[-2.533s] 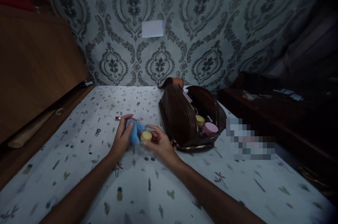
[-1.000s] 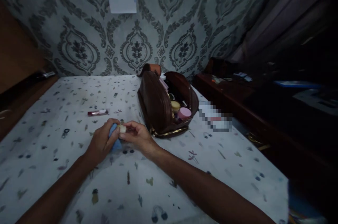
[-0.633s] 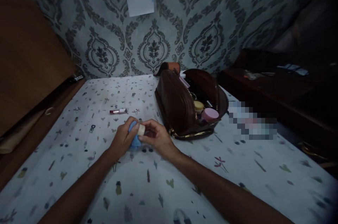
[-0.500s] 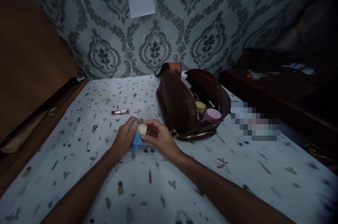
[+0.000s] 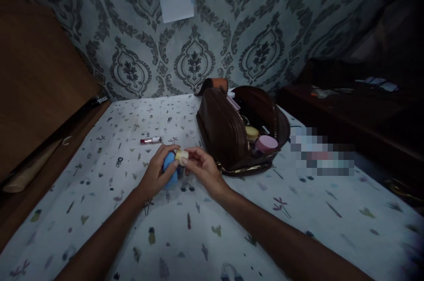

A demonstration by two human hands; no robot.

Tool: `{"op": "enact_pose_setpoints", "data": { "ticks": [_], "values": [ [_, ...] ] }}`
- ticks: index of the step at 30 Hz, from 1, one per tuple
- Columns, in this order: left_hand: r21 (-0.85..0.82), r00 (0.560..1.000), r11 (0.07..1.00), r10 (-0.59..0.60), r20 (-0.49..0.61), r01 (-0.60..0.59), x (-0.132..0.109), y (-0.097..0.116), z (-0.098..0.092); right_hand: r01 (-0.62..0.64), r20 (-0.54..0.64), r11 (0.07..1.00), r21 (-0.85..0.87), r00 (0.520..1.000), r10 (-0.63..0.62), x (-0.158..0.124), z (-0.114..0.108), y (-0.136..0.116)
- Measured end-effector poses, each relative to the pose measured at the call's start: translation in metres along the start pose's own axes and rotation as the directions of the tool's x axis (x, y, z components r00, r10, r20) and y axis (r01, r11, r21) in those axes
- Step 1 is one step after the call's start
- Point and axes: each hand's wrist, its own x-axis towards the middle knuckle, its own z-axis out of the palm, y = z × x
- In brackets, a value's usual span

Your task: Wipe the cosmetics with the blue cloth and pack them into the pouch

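Note:
A small yellow-and-white jar (image 5: 181, 156) is pinched between my two hands above the patterned sheet. My left hand (image 5: 159, 167) is closed round a bunched blue cloth (image 5: 170, 169), and its thumb and fingertips also touch the jar's yellow part. With thumb and fingers, my right hand (image 5: 204, 170) grips the jar's whitish end. Beyond my left hand a lipstick-like tube (image 5: 150, 140), dark red at one end, lies on the sheet. To the right stands an unzipped brown cosmetic bag (image 5: 218, 128) holding a pink-lidded jar (image 5: 266, 143), a yellow-lidded jar (image 5: 251, 133) and other small items.
The white printed sheet (image 5: 188, 237) covers the surface up to the patterned wall. A wooden panel (image 5: 43, 64) borders the left side and dark furniture (image 5: 331, 108) the right. A blurred-out item (image 5: 321, 153) lies right of the bag.
The jar has shifted slightly right and up, and its yellow part shows more. My left thumb and fingers have moved from the cloth onto the jar. The bag and tube stay put.

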Motion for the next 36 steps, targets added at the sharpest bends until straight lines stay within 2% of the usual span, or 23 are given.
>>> {"op": "enact_pose_setpoints", "data": {
  "ticks": [17,26,31,36],
  "values": [
    [-0.056,0.989,0.988,-0.138,0.047,0.141,-0.0005,-0.0034,0.0008,0.035,-0.007,0.998,-0.044,0.999,-0.036,0.0011,-0.0011,-0.0013],
    [-0.091,0.986,0.983,-0.155,0.066,0.160,-0.0006,-0.0026,0.0001,0.052,0.000,0.998,-0.038,0.999,-0.052,0.0023,-0.0030,0.0054],
    [-0.111,0.991,0.985,-0.122,0.063,0.128,-0.0007,-0.0026,0.0008,-0.019,-0.023,0.999,-0.043,1.000,0.018,0.0023,-0.0020,0.0039],
    [-0.141,0.993,0.984,-0.101,0.061,0.109,-0.0010,-0.0029,0.0012,-0.045,0.013,0.994,-0.104,0.999,0.047,0.0019,-0.0029,0.0020]
  ]
}}
